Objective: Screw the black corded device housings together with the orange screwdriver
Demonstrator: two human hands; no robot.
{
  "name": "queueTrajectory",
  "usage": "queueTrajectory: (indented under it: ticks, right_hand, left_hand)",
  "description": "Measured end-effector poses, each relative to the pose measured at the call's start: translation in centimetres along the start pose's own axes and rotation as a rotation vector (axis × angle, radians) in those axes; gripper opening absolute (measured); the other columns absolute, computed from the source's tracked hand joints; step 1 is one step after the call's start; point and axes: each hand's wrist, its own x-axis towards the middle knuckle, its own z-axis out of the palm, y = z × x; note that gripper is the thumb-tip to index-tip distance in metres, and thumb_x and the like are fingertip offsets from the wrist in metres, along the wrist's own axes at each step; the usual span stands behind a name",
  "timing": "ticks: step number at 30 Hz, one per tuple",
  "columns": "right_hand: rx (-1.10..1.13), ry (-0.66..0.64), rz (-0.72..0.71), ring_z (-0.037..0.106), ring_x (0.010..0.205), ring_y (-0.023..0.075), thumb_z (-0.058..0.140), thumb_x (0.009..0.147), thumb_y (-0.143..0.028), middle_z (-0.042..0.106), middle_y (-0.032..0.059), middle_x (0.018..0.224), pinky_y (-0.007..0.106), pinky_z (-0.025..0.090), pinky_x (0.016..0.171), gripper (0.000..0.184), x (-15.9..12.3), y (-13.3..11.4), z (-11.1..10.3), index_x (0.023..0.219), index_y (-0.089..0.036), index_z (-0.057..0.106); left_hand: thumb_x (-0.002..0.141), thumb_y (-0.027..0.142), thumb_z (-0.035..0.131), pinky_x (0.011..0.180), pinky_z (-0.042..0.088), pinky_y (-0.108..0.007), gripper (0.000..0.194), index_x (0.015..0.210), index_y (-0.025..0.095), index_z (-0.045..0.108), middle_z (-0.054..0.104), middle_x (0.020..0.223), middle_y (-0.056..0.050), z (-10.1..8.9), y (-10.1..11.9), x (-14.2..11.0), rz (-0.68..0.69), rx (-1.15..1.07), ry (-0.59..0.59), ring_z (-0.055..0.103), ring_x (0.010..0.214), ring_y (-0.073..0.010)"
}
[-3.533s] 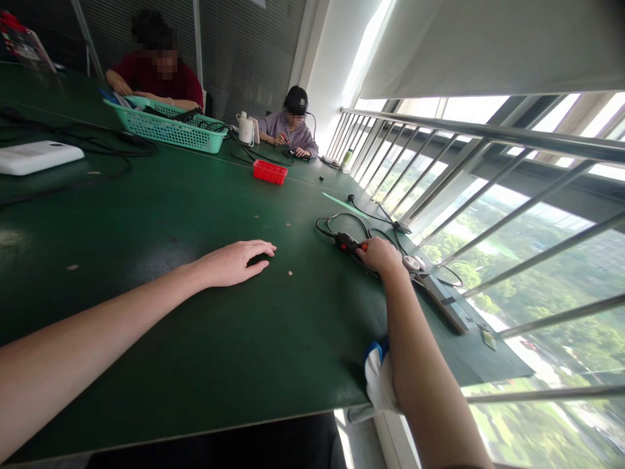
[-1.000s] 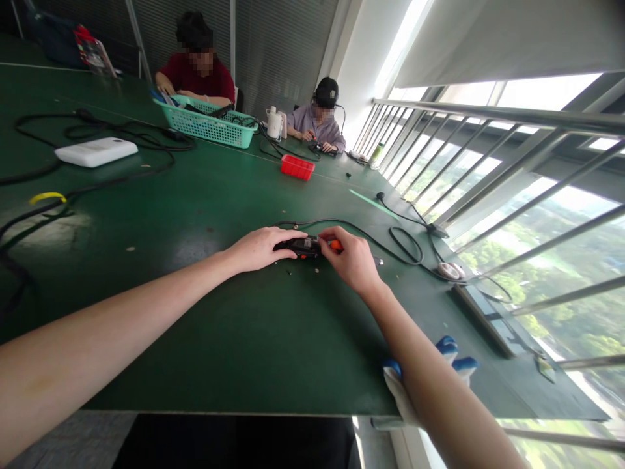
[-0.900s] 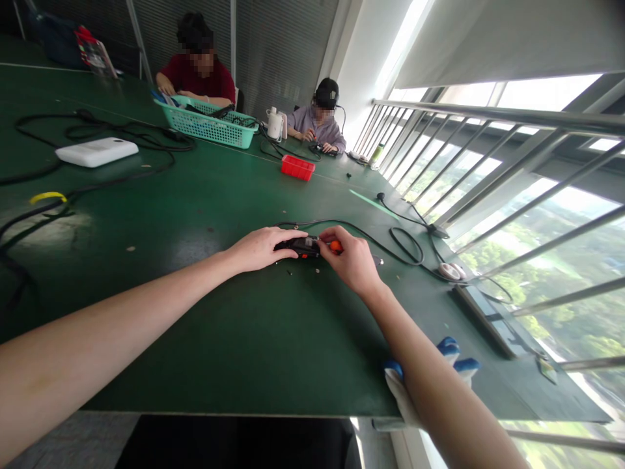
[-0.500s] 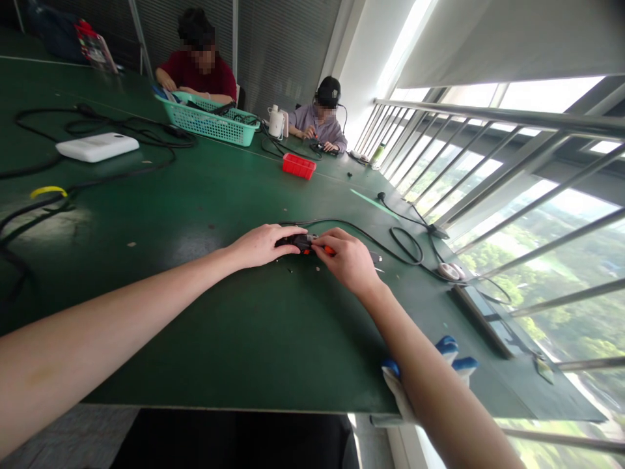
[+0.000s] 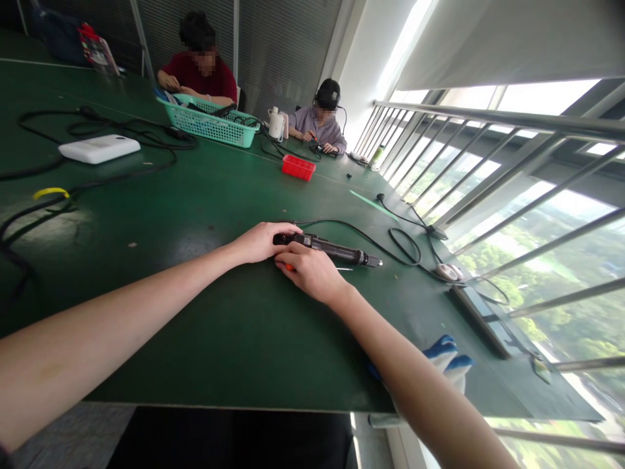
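A long black electric screwdriver [image 5: 342,251] lies on the green table in front of me, its metal tip pointing right. My left hand [image 5: 266,241] is closed around its left end, where the casing is partly hidden by my fingers. Close against the near side of the tool, my right hand [image 5: 307,268] is closed on a small screwdriver [image 5: 290,266] with an orange handle. Its thin metal shaft sticks out to the right past my hand. What my right fingertips touch on the casing is hidden.
A black cord [image 5: 364,229] loops behind the tool. Blue-and-white gloves [image 5: 442,355] lie by my right forearm. Farther off are a red bin [image 5: 299,167], a turquoise basket [image 5: 209,124] and a white box [image 5: 100,148]. Two people sit across the table; a railing [image 5: 488,120] runs along the right.
My right hand has moved left along the tool with the small screwdriver, uncovering the tool's front part. My left hand stays at the left end, shifted slightly.
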Motion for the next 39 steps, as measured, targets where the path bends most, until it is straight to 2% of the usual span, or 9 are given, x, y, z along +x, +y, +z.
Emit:
queueTrajectory:
  ticks: [3, 5, 10, 15, 20, 27, 34, 36, 39]
  right_hand:
    - [-0.030, -0.014, 0.017, 0.066, 0.088, 0.0173, 0.044, 0.106, -0.033, 0.068, 0.0069, 0.113, 0.026, 0.046, 0.070, 0.027, 0.2, -0.2, -0.1, 0.113, -0.021, 0.067]
    - [-0.017, 0.025, 0.039, 0.066, 0.087, 0.0184, 0.044, 0.106, -0.033, 0.068, 0.0074, 0.112, 0.027, 0.046, 0.068, 0.025, 0.0, 0.1, -0.5, 0.112, -0.019, 0.064]
    - [0.092, 0.257, 0.229, 0.067, 0.096, 0.0195, 0.042, 0.105, -0.028, 0.068, 0.0065, 0.120, 0.029, 0.049, 0.080, 0.029, -1.7, 3.2, -1.9, 0.128, -0.025, 0.059]
    - [0.136, 0.346, 0.363, 0.068, 0.091, 0.0201, 0.051, 0.100, -0.029, 0.072, 0.0035, 0.105, 0.030, 0.049, 0.081, 0.018, -2.5, 5.5, -1.9, 0.111, -0.025, 0.064]
    - [0.167, 0.315, 0.341, 0.066, 0.084, 0.0187, 0.054, 0.099, -0.035, 0.072, 0.0015, 0.099, 0.029, 0.048, 0.080, 0.014, -2.1, 4.9, -1.5, 0.103, -0.025, 0.063]
    - [0.156, 0.298, 0.342, 0.066, 0.090, 0.0192, 0.055, 0.100, -0.033, 0.070, 0.0024, 0.101, 0.029, 0.048, 0.083, 0.015, -2.1, 4.8, -1.6, 0.101, -0.025, 0.068]
    - [0.051, 0.229, 0.285, 0.066, 0.085, 0.0172, 0.056, 0.100, -0.039, 0.068, 0.0037, 0.108, 0.028, 0.047, 0.076, 0.021, -2.6, 3.6, -2.7, 0.101, -0.026, 0.073]
    - [0.056, 0.192, 0.240, 0.065, 0.082, 0.0161, 0.059, 0.098, -0.042, 0.067, 0.0031, 0.106, 0.028, 0.046, 0.075, 0.020, -2.5, 2.8, -2.9, 0.101, -0.026, 0.072]
    - [0.069, 0.058, 0.145, 0.065, 0.084, 0.0162, 0.064, 0.096, -0.043, 0.067, 0.0028, 0.103, 0.027, 0.045, 0.074, 0.020, -2.2, 1.6, -2.4, 0.100, -0.024, 0.071]
  left_hand:
    - [0.087, 0.034, 0.062, 0.106, 0.050, -0.036, 0.044, 0.129, 0.027, 0.068, 0.071, 0.132, -0.002, 0.0, -0.1, 0.0, 0.003, 0.036, -0.007, 0.066, 0.122, -0.0263]
    - [0.087, 0.034, 0.062, 0.106, 0.049, -0.036, 0.045, 0.131, 0.028, 0.066, 0.069, 0.135, -0.002, 0.1, -0.1, -0.1, 0.025, 0.064, 0.000, 0.065, 0.123, -0.0262]
    - [0.086, 0.050, 0.070, 0.104, 0.049, -0.036, 0.052, 0.134, 0.030, 0.063, 0.071, 0.131, -0.001, 0.1, 0.5, -0.5, 0.021, 0.103, 0.007, 0.066, 0.119, -0.0268]
    - [0.088, 0.052, 0.070, 0.104, 0.047, -0.034, 0.050, 0.133, 0.031, 0.064, 0.069, 0.133, 0.000, 0.0, 1.1, -0.6, 0.049, 0.133, -0.002, 0.066, 0.118, -0.0254]
    - [0.088, 0.053, 0.069, 0.105, 0.046, -0.033, 0.052, 0.135, 0.032, 0.063, 0.069, 0.133, -0.001, 0.0, 1.2, -0.8, 0.062, 0.170, -0.008, 0.065, 0.119, -0.0251]
    - [0.088, 0.055, 0.069, 0.103, 0.047, -0.032, 0.052, 0.135, 0.033, 0.063, 0.070, 0.131, -0.001, 0.1, 1.3, -0.9, 0.073, 0.211, -0.006, 0.066, 0.117, -0.0252]
    - [0.088, 0.052, 0.070, 0.102, 0.047, -0.031, 0.050, 0.133, 0.032, 0.064, 0.069, 0.132, -0.001, 0.0, 1.4, -0.8, 0.072, 0.175, -0.007, 0.066, 0.118, -0.0241]
    - [0.088, 0.052, 0.071, 0.099, 0.048, -0.030, 0.049, 0.132, 0.032, 0.063, 0.070, 0.130, 0.000, 0.0, 1.5, -0.8, 0.065, 0.150, -0.011, 0.067, 0.115, -0.0235]
    - [0.087, 0.049, 0.070, 0.094, 0.050, -0.030, 0.049, 0.132, 0.032, 0.060, 0.073, 0.123, 0.000, 0.0, 1.6, -0.6, 0.028, 0.085, -0.032, 0.069, 0.112, -0.0231]
